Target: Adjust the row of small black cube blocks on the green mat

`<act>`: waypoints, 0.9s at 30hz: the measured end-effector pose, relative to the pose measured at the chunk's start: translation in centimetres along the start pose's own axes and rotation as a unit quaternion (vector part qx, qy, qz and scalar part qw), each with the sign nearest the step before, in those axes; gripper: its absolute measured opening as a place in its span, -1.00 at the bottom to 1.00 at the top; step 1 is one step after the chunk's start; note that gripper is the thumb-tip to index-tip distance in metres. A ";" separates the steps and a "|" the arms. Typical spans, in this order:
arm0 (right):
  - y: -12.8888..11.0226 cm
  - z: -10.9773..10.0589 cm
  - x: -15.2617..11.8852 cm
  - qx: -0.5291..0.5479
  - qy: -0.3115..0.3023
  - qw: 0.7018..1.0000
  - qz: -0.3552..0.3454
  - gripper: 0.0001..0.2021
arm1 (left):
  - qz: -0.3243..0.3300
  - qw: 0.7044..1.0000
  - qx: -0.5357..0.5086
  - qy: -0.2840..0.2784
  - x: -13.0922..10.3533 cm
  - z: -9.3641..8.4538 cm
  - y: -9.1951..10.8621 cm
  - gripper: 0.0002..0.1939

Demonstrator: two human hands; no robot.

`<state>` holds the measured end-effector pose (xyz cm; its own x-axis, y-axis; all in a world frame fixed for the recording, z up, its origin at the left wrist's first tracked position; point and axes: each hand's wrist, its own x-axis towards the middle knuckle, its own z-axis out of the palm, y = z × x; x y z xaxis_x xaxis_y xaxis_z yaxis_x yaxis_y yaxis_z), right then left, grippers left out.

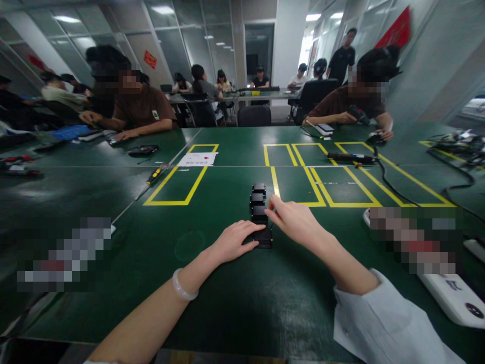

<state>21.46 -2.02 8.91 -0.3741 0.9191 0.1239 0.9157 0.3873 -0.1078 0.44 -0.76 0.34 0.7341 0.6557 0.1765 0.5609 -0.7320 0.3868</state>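
A black, plastic-looking row of square blocks lies on the glossy green tabletop, its long axis running forward. The left hand, fingers parted, touches its near end; the right hand, narrowly pinched, contents unclear, is at its right side.

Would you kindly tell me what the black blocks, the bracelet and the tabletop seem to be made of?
Black blocks: probably plastic or coated metal, fairly smooth; their dark faces don't settle which.
Bracelet: perhaps polished stone, glass or resin; it is a pale, rigid-looking ring with a soft sheen.
Tabletop: perhaps rubber matting or laminate, semi-gloss; its even green surface shows soft reflections.
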 end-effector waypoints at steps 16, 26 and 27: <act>0.2 0.0 -0.1 -0.005 0.014 1.000 -0.002 -0.82 | -0.002 1.000 -0.004 -0.003 0.0 0.0 0.1 -0.56; 0.2 0.2 0.1 -0.028 0.000 1.000 0.004 -0.82 | -0.001 1.000 0.000 -0.008 0.0 -0.1 0.1 -0.56; 0.2 0.1 0.1 -0.024 0.001 1.000 0.004 -0.83 | 0.000 1.000 0.000 -0.006 0.0 -0.1 0.1 -0.57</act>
<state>21.56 -1.89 8.75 -0.3673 0.9215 0.1262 0.9243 0.3768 -0.0615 0.46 -0.79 0.48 0.7387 0.6532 0.1661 0.5607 -0.7324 0.3863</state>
